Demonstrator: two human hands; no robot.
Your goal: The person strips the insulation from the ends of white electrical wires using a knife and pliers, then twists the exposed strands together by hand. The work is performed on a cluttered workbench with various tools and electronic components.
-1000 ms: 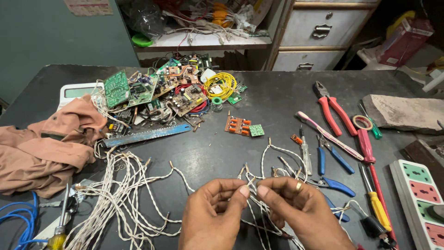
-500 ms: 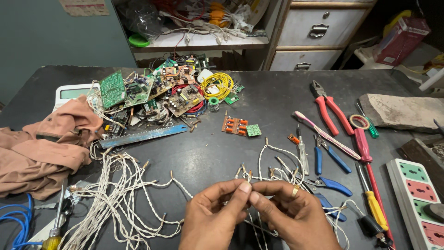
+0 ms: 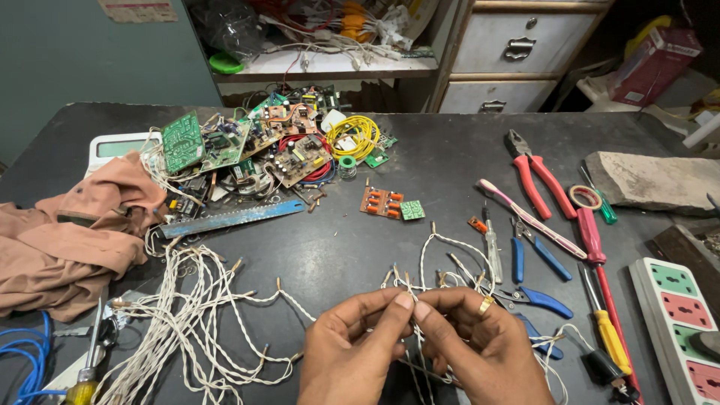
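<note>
- The left hand and right hand meet at the near edge of the dark surface, fingertips pinched on a twisted white wire.
- Circuit boards crowd the far-left part; pliers lie toward the right edge.
- Grey drawers stand behind.

An electronics repair workshop – circuit boards, pliers, screwdrivers on a dark bench
</note>
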